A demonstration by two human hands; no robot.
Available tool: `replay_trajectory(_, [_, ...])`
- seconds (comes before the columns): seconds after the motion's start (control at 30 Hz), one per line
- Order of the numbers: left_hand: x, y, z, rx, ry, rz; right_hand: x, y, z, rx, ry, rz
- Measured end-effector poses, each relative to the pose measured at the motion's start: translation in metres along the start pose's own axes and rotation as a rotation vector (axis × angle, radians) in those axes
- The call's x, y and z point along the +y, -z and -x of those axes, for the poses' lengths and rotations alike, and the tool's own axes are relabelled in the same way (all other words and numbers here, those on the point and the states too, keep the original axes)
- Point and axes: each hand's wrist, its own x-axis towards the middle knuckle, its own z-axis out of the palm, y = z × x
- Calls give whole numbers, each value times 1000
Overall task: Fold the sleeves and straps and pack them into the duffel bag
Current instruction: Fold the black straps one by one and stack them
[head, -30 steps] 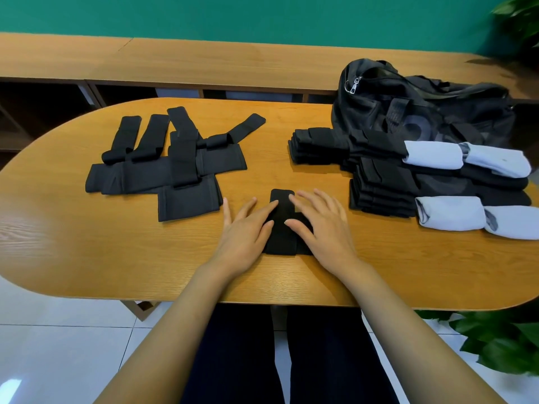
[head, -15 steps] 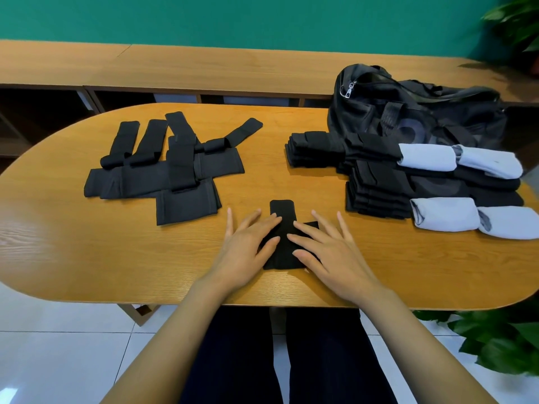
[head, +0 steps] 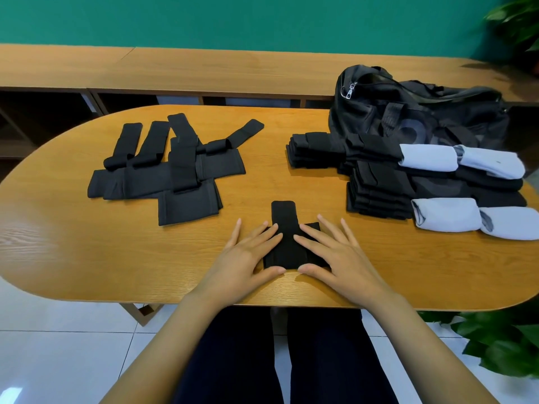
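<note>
Left hand (head: 248, 255) & right hand (head: 335, 255) lie flat, fingers straight, gripping nothing. They press the black strap (head: 284, 220) onto the tabletop (head: 87, 243) at its near edge, prob. to set the crease. Strap looks T-shaped, matte, one tab poking out past the fingers. Duffel bag (head: 408, 112) sits far right, well apart.

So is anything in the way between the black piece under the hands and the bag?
Yes. Stacks of folded black pieces and rolled pale sleeves lie right in front of the duffel bag, between it and the black piece.
</note>
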Motion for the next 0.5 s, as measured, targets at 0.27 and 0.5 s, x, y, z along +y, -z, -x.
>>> replay_trajectory(0.27, [2,3,-1,67,3,55,2,-3,0,146,63,4])
replay_trajectory(0.5, [4,3,-1,137,5,110,3,-9,-6,279,76,-14])
